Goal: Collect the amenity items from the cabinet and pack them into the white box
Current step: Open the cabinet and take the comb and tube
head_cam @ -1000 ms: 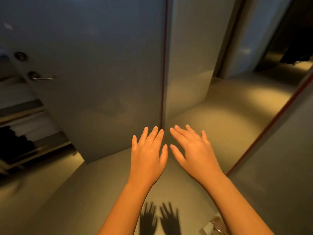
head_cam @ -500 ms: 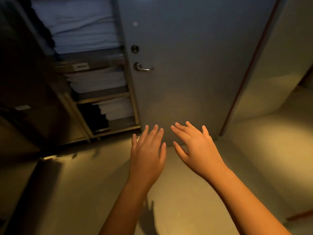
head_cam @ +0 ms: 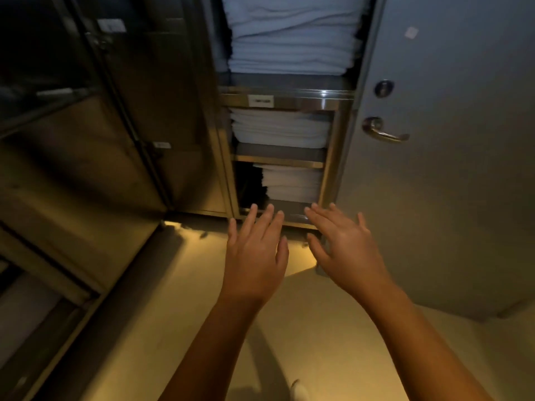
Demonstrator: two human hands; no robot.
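Observation:
An open metal cabinet (head_cam: 333, 157) stands straight ahead, its shelves stacked with folded white linen (head_cam: 280, 128), more white linen (head_cam: 291, 183) below, and pale blue towels (head_cam: 292, 39) on top. My left hand (head_cam: 254, 256) and my right hand (head_cam: 344, 247) are held out side by side in front of the bottom shelf, palms down, fingers straight, holding nothing. No small amenity items and no white box are in view.
The cabinet's grey door (head_cam: 451, 140) with a lever handle (head_cam: 382, 130) stands open on the right. Dark metal panels (head_cam: 121, 111) close off the left side. The beige floor (head_cam: 289, 328) lies below my arms, dimly lit.
The view has swung left, bringing the open cabinet shelves to the centre and the door to the right. Both hands stay outstretched and empty.

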